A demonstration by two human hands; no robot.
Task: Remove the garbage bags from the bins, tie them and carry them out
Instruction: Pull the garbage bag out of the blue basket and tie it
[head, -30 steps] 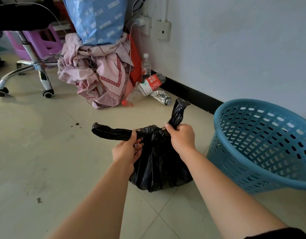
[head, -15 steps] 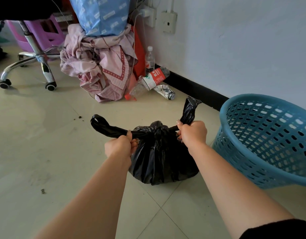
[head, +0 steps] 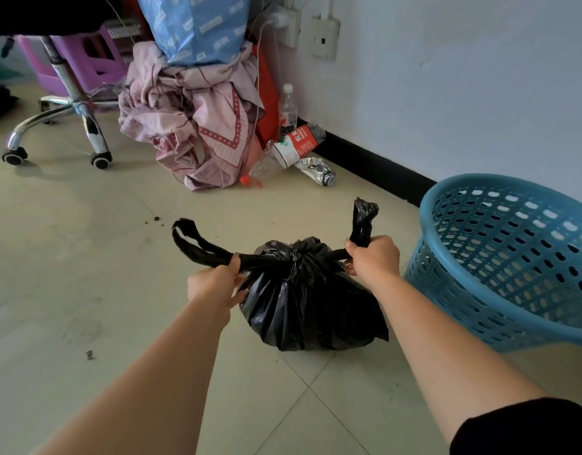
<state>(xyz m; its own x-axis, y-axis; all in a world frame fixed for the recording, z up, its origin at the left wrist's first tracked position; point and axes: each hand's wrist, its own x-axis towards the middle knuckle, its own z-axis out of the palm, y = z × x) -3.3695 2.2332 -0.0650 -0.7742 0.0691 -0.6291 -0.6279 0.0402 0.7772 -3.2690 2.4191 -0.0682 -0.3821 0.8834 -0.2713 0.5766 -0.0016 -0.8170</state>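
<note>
Left hand (head: 214,285) and right hand (head: 374,257) each grip 1 bag (head: 309,307) ear, pulled apart, probably cinching knot; bin (head: 499,267) right.

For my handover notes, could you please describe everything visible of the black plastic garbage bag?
The black plastic garbage bag, glossy and crinkled, sits bulging on the pale tiled floor beside the blue perforated plastic bin. Its mouth is gathered; the left hand and right hand each grip one twisted handle, stretched sideways.

A single head-worn view, forward and down, close over both forearms, toward the tiled floor (head: 86,257) and wall (head: 447,77)
</note>
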